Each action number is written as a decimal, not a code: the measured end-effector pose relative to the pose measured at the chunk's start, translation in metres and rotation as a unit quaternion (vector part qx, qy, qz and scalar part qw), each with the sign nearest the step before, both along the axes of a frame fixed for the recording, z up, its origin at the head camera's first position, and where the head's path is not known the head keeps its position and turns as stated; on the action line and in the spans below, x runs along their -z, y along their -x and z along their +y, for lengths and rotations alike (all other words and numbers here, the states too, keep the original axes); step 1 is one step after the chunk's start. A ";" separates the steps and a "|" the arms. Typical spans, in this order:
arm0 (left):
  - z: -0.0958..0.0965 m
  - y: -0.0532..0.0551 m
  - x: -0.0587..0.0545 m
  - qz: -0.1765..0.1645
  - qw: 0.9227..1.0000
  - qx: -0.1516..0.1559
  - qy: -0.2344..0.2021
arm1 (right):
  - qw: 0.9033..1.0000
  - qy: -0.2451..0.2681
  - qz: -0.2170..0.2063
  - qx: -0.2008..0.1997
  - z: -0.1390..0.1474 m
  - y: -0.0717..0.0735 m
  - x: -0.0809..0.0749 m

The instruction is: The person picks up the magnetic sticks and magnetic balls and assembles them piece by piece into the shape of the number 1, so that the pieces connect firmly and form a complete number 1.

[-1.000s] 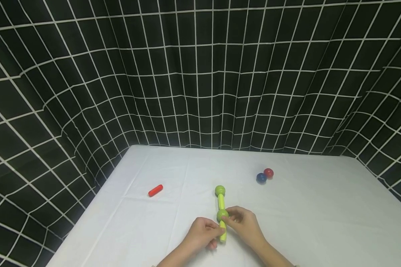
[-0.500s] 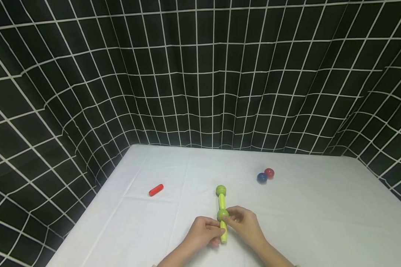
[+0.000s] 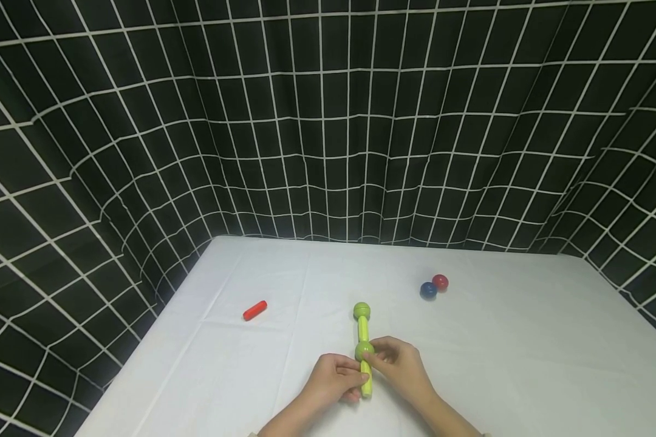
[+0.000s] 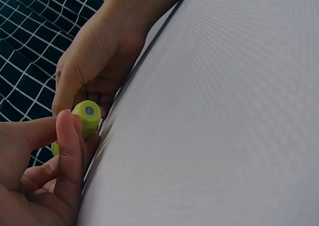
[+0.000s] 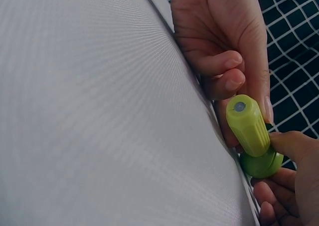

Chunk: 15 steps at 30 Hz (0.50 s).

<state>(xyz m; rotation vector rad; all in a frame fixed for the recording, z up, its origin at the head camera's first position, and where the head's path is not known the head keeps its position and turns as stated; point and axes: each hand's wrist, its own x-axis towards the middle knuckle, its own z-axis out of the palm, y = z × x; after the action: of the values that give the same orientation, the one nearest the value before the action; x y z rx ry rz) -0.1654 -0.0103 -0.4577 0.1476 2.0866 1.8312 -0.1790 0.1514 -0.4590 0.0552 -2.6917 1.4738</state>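
Two yellow-green magnetic rods and two green balls form a straight line on the white table. At the far end is one ball (image 3: 362, 311), joined by the far rod (image 3: 363, 329) to the nearer ball (image 3: 361, 349). My left hand (image 3: 328, 381) pinches the near rod (image 3: 367, 389) between thumb and fingers. From the other side my right hand (image 3: 403, 368) grips the nearer ball by thumb and fingertips. A small grey magnet shows in the rod's free end (image 5: 239, 107) in the right wrist view. Fingers partly cover the rod (image 4: 88, 118) in the left wrist view.
A red rod (image 3: 255, 311) lies alone on the left of the white-covered table (image 3: 208, 376). Farther back on the right, a blue ball (image 3: 428, 291) and a red ball (image 3: 440, 282) sit side by side. A black curtain with a white grid (image 3: 333, 133) surrounds the table.
Both hands keep their hold on the near rod and ball. The row of parts has barely shifted; the view itself moves slightly.
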 end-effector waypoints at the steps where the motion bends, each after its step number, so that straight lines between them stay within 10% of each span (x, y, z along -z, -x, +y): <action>1: 0.000 0.000 0.000 0.001 1.000 0.000 0.000 | 1.000 -0.001 0.002 0.000 0.000 0.000 0.000; 15: 0.000 0.000 0.001 0.029 1.000 0.002 0.004 | 1.000 0.002 -0.007 0.000 0.001 0.000 0.000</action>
<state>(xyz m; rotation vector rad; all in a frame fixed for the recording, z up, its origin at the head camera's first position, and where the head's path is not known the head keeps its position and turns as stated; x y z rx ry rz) -0.1658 -0.0103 -0.4586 0.2039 2.1297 1.8380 -0.1790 0.1520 -0.4592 0.0458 -2.6994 1.4843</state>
